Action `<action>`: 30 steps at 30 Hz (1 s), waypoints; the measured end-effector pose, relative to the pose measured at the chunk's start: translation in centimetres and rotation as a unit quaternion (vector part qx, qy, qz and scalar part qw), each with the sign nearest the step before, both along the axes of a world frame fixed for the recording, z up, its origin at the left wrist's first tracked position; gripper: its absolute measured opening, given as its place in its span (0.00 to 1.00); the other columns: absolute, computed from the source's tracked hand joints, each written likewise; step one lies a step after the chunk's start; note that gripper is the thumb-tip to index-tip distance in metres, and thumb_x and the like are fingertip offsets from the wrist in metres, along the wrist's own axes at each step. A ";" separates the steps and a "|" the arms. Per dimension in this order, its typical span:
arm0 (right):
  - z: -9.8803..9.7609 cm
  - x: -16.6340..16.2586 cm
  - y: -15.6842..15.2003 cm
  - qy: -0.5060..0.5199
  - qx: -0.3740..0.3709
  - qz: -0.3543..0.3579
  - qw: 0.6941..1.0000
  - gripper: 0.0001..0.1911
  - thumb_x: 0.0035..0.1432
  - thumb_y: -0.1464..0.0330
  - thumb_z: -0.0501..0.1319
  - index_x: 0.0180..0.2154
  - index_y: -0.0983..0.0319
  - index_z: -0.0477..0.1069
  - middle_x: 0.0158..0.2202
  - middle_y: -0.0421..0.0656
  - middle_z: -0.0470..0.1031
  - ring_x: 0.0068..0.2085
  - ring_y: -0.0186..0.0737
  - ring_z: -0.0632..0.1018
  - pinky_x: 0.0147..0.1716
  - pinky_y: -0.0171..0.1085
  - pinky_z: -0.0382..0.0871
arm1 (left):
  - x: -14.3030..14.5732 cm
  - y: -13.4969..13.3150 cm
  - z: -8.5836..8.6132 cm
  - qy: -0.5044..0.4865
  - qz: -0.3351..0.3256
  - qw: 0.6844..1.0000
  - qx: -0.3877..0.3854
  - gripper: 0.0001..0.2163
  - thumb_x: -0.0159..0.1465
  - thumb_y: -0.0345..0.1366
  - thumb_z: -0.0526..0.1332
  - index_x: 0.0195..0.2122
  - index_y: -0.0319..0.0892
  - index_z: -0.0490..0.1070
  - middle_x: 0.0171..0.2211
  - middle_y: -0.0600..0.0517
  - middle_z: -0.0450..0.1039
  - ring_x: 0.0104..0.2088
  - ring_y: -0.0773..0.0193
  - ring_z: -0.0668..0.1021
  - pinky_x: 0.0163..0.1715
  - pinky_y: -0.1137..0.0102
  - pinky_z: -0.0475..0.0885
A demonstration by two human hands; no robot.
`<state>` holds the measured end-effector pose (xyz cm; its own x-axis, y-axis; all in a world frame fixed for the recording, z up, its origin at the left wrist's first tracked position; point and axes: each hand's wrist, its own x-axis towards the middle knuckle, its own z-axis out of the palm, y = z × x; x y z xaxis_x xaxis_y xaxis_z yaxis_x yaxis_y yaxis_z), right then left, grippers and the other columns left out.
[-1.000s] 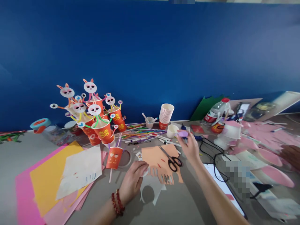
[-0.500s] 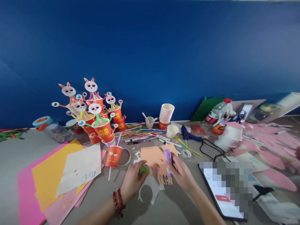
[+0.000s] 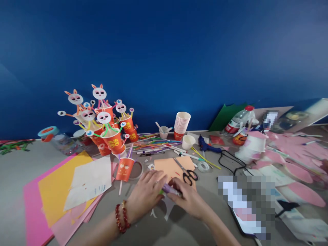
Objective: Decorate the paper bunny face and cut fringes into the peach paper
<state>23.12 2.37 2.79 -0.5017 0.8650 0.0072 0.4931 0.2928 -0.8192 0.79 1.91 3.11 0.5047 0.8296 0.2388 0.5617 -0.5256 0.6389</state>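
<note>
My left hand and my right hand meet at the near middle of the table. Between them is a purple tube with a green end. The right hand's fingers are wrapped round the purple part and the left hand's fingers close over the green end. Under the hands lies a white paper cutout. Just beyond them lies an orange sheet with black-handled scissors on it.
A red paper cup on a stick lies left of the hands, with bunny-faced cup figures behind it. Yellow, white and pink sheets lie at left. A cup stack, blue glue gun, tape ring and screen device stand right.
My right hand came back from the far side of the table with the purple tube and brought it down to my left hand, which now holds its green end.
</note>
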 end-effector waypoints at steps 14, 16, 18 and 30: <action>3.6 6.5 -1.1 -0.049 -0.013 -0.045 0.998 0.09 0.64 0.58 0.58 0.39 0.56 0.70 0.32 0.40 0.77 0.32 0.42 0.76 0.31 0.34 0.64 | -5.4 0.2 0.2 0.136 0.040 0.990 -0.022 0.12 0.67 0.46 0.58 0.33 0.44 0.72 0.29 0.49 0.74 0.30 0.57 0.74 0.33 0.68 0.62; 3.6 6.6 -0.6 -0.015 -0.034 -0.067 0.997 0.10 0.66 0.57 0.56 0.42 0.56 0.69 0.28 0.38 0.73 0.30 0.39 0.74 0.30 0.34 0.64 | -5.5 2.0 1.0 0.235 0.068 0.970 0.017 0.12 0.66 0.46 0.59 0.38 0.43 0.72 0.32 0.46 0.75 0.34 0.54 0.76 0.36 0.66 0.63; 3.1 5.4 -0.4 0.042 -0.068 -0.066 0.995 0.12 0.67 0.57 0.54 0.43 0.57 0.68 0.27 0.38 0.72 0.29 0.38 0.73 0.28 0.33 0.64 | -4.5 4.0 1.2 0.300 0.077 0.949 0.051 0.14 0.66 0.46 0.60 0.46 0.41 0.71 0.32 0.46 0.75 0.33 0.53 0.76 0.38 0.65 0.64; -1.0 2.7 -1.4 0.238 -0.172 -0.095 0.951 0.19 0.63 0.52 0.58 0.45 0.59 0.68 0.34 0.43 0.78 0.26 0.34 0.71 0.24 0.32 0.64 | -1.5 9.3 -1.3 0.329 0.049 0.938 0.100 0.05 0.65 0.31 0.60 0.40 0.40 0.75 0.39 0.40 0.75 0.45 0.49 0.74 0.46 0.58 0.63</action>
<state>25.84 0.99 1.75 -0.3469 0.9320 -0.1053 0.0604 -0.0899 -0.9941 -0.69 11.25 1.81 0.5209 0.8517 0.0579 0.8517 -0.5231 0.0324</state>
